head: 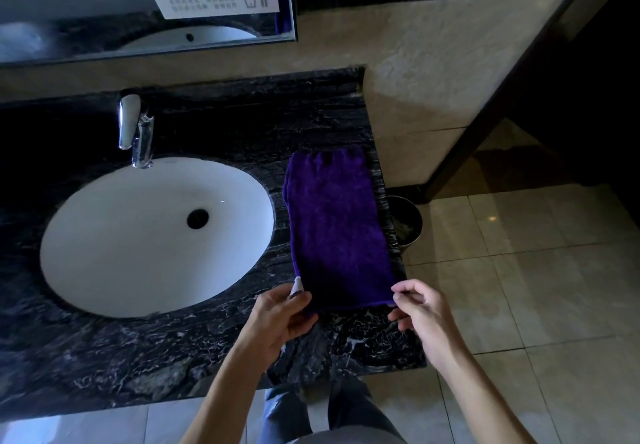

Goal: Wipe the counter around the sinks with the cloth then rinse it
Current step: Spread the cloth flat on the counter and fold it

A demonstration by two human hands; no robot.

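Right, I have the purple cloth (pixel 337 225) lying flat and folded long on the dark marble counter (pixel 214 125), just to the right of the white sink (pixel 121 242) and running almost to the counter's right-hand edge. My left hand (pixel 282 317) pinches the near left corner, thumb on top by the small white tag, and my right hand (pixel 417 305) pinches the near right corner between thumb and fingertips; neither hand has anything else in it. I judge the step to be getting the cloth ready to wipe. To do it well I would gather it into a flat pad under one palm rather than drag it by the corners, since a corner grip only skims the stone. Then I would work round the basin rim in overlapping strokes, pulling toward the sink, and mind the bin (pixel 408 222) below the edge, where the cloth could slip off. The tap (pixel 133 128) is close for rinsing.
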